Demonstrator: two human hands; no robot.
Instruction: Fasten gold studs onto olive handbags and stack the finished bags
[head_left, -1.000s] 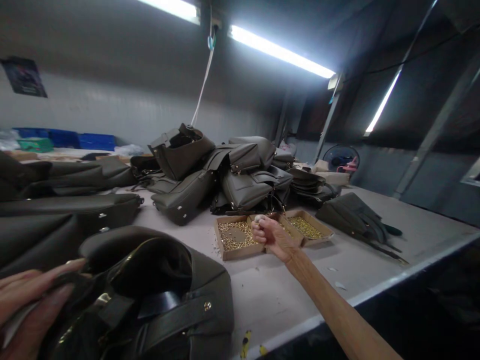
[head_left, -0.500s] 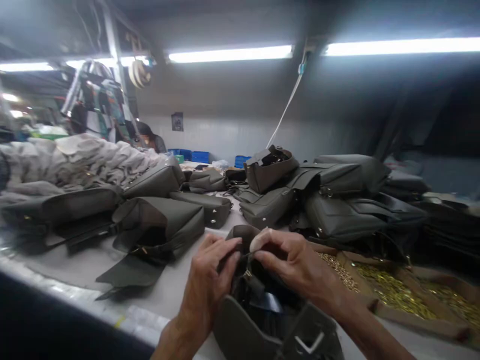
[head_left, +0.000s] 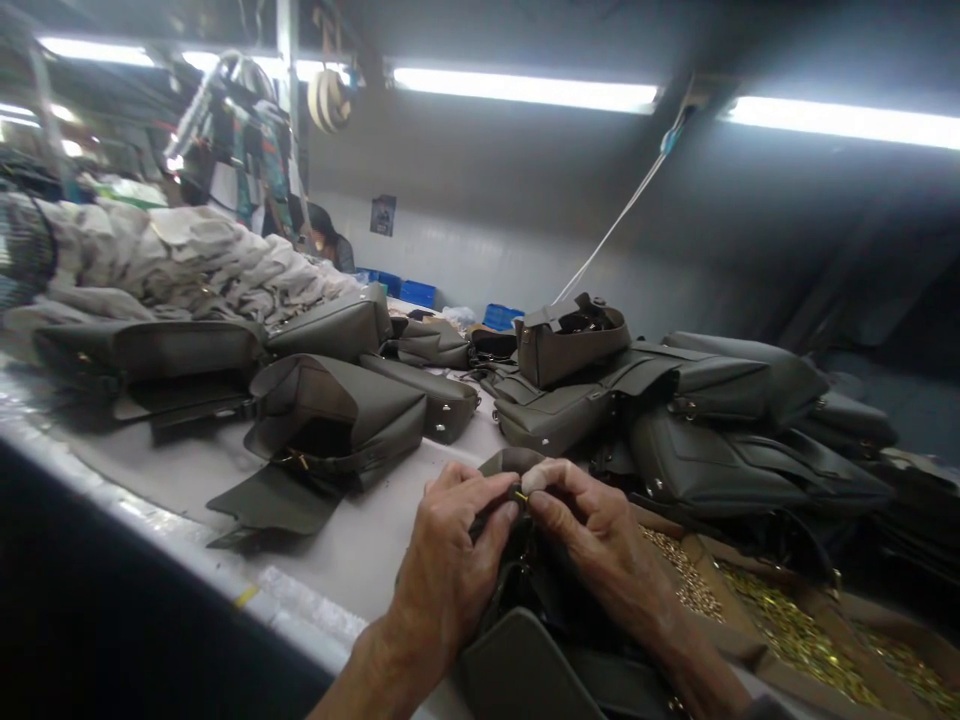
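Note:
A dark grey-green handbag (head_left: 525, 655) lies open in front of me, its flap toward my body and its inside in shadow. Over its far rim, both my hands meet fingertip to fingertip. My left hand (head_left: 457, 555) is closed, thumb and index finger pinching the end of a dark strap (head_left: 515, 490). Opposite it, my right hand (head_left: 592, 530) is closed in a pinch at a small gold metal piece (head_left: 523, 497) against the strap end. A light covering wraps the right index fingertip. The fingers hide most of the metal piece.
Compartmented cardboard trays (head_left: 712, 560) of small gold fittings (head_left: 795, 630) lie at right. Several similar bags (head_left: 705, 455) are heaped behind them, and others (head_left: 352, 410) stand at left. Pale cloth (head_left: 172, 250) is piled at far left. A person (head_left: 326, 240) sits in the background.
The view has tilted and swung, so both hands appear farther right. A gold piece now shows between the fingertips. The bag's front flap with the light V-shaped mark has dropped out of sight.

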